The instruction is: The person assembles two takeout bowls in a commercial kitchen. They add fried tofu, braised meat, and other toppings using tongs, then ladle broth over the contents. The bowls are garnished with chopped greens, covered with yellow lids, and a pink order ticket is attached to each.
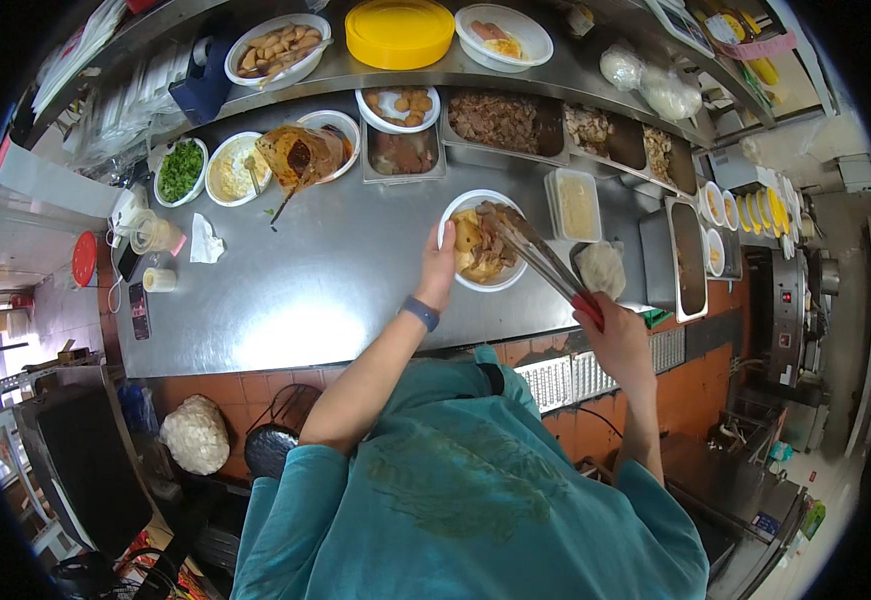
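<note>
White bowl [482, 240], approx full w/ brownish food; left hand [439, 262] grips rim, right hand [610, 335] clamps tongs [545, 262].

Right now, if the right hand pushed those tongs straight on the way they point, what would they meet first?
Probably the food in the white bowl: the right hand aims the tongs up-left, tips already over it. Depth is unclear.

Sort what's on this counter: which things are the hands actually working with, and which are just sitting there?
In use:
- white bowl of food, steadied by the left hand
- metal tongs, gripped by the right hand, tips in the bowl

Lying about:
- bowl of chopped greens
- yellow lid
- tray of cooked meat
- crumpled napkin
</note>
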`<action>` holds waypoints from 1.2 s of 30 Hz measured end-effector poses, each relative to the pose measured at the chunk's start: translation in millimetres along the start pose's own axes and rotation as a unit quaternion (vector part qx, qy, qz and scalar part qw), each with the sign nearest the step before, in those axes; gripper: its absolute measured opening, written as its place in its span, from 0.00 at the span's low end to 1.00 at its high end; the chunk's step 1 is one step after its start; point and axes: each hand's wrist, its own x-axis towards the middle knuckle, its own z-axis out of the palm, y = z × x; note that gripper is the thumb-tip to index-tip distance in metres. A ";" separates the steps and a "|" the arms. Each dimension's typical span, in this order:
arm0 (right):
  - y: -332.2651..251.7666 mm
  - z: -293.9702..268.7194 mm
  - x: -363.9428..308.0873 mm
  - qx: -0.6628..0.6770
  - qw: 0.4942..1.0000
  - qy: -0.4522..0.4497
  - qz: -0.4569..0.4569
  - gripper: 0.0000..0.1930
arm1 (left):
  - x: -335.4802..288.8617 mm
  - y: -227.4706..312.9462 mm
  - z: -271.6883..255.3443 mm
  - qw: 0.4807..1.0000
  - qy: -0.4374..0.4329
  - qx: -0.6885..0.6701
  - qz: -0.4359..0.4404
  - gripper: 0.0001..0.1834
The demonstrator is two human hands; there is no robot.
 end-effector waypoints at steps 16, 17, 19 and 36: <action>53.1 2.5 14.9 0.029 0.998 -0.023 0.041 0.15 | -29.7 -38.1 30.0 0.987 0.006 0.142 0.079 0.30; 65.7 -3.2 16.6 0.057 0.996 -0.044 0.055 0.14 | -24.6 -40.6 36.8 0.985 0.010 0.147 0.087 0.30; 94.4 -20.1 18.0 0.094 0.990 -0.067 0.086 0.14 | -20.9 -49.8 51.4 0.992 0.031 0.103 0.073 0.30; 267.8 -71.9 264.7 -0.174 0.976 0.117 -0.050 0.13 | 3.4 -89.7 166.2 0.989 0.006 -0.131 0.062 0.33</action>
